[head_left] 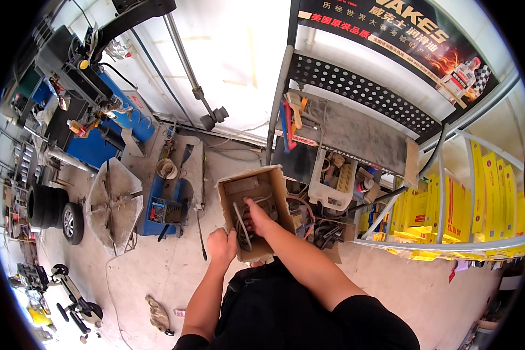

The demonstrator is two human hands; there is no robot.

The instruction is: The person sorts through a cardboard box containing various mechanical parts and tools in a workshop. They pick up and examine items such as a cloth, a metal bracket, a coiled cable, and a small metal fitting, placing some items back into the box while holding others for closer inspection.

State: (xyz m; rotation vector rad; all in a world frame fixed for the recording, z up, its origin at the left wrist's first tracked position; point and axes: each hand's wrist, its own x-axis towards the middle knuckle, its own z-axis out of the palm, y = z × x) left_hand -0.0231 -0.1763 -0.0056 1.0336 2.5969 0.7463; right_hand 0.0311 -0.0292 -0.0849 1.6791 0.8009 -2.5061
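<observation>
An open cardboard box (282, 201) is held in front of my body. My left hand (222, 245) is closed on the box's near left edge. Inside the box is my right hand (255, 216), its fingers curled among metal pieces; what they grip is mostly hidden. A thin, pale curved strip (242, 226) stands beside those fingers, along the box's left side. Farther in lies a flat, greyish rectangular piece (243, 185) near the back wall, with a rounded metal part (265, 190) to its right.
Ahead on the right stands a dusty workbench (356, 134) with a beige tray (332, 195) of tools. A tyre changer with a grey turntable (114, 207) is on the left, tyres (44, 205) beyond it. Yellow boxes (458, 204) fill a right-hand rack. A rag (157, 314) lies on the floor.
</observation>
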